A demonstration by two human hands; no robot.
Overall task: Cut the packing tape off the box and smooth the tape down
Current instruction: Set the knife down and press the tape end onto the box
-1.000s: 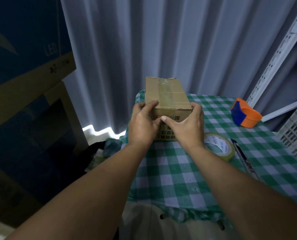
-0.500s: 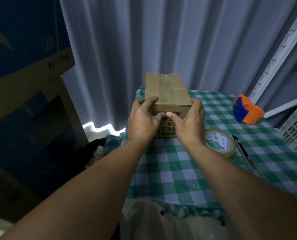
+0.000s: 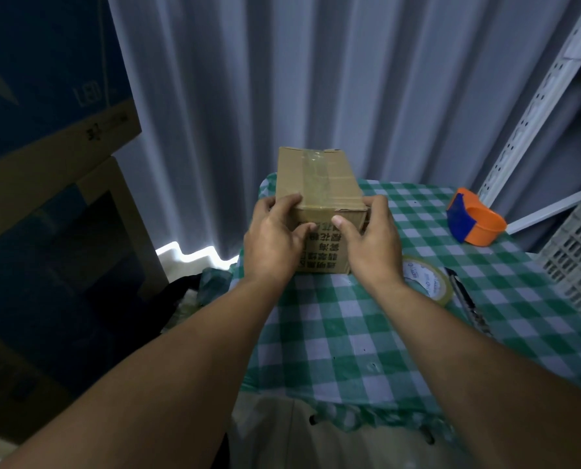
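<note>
A small brown cardboard box (image 3: 316, 179) stands on the green-checked tablecloth (image 3: 367, 333), with a strip of clear packing tape (image 3: 316, 170) running along its top and over the near edge. My left hand (image 3: 273, 242) clasps the box's near left corner, thumb pressed on the printed front face. My right hand (image 3: 372, 243) clasps the near right corner, its thumb also on the front face. A roll of tape (image 3: 429, 277) lies flat just right of my right wrist. Beside it lies a dark utility knife (image 3: 466, 301).
An orange and blue tape dispenser (image 3: 473, 221) sits at the table's far right. A pale plastic crate (image 3: 576, 255) stands at the right edge. Grey curtains hang behind the table. Large cartons (image 3: 45, 164) are stacked at the left. The table's left edge drops off beside the box.
Both thumbs have slid down from the box's top near edge onto its front face and moved slightly apart. The box stays in place.
</note>
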